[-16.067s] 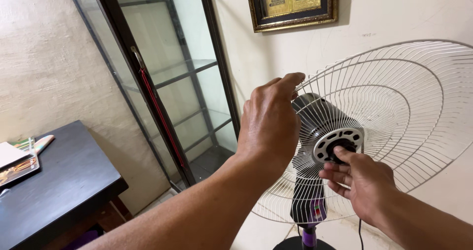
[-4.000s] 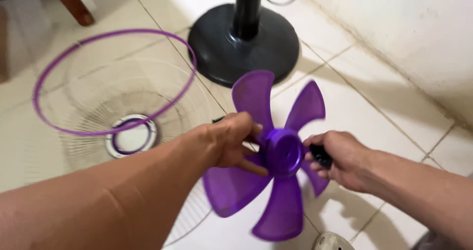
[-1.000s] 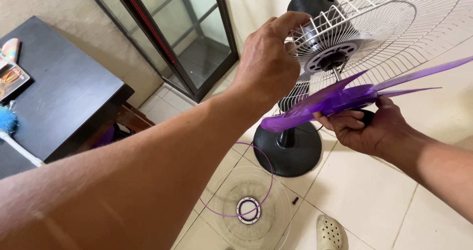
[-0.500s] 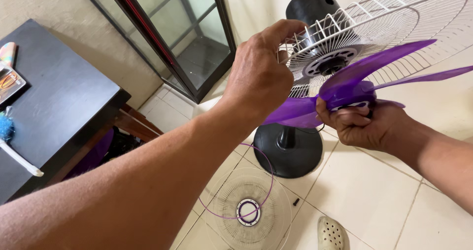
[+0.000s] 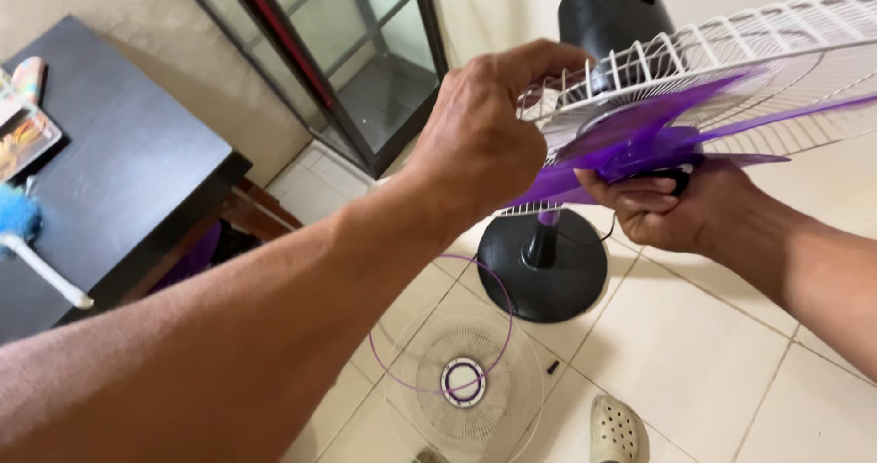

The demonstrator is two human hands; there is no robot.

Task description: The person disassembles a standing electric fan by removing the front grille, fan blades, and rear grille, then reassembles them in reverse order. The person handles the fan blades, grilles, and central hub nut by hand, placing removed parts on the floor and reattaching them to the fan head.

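Note:
A stand fan has a black motor housing (image 5: 614, 11) and a white wire rear guard (image 5: 731, 61). My left hand (image 5: 480, 148) grips the guard's near rim. A translucent purple fan blade (image 5: 667, 130) lies against the guard's front. My right hand (image 5: 681, 207) holds it from below at the hub, fingers around a small black part. The blade is tilted almost flat to my view.
The fan's round black base (image 5: 544, 267) stands on beige floor tiles. The front guard with a purple rim (image 5: 457, 372) lies flat on the floor beside it, with a small black piece (image 5: 552, 367) and a pale clog (image 5: 617, 431). A dark table (image 5: 119, 171) is left; a glass cabinet (image 5: 356, 52) behind.
My right hand has raised the purple blade closer against the white guard and motor. My left hand stays on the guard rim. The view has tilted down slightly.

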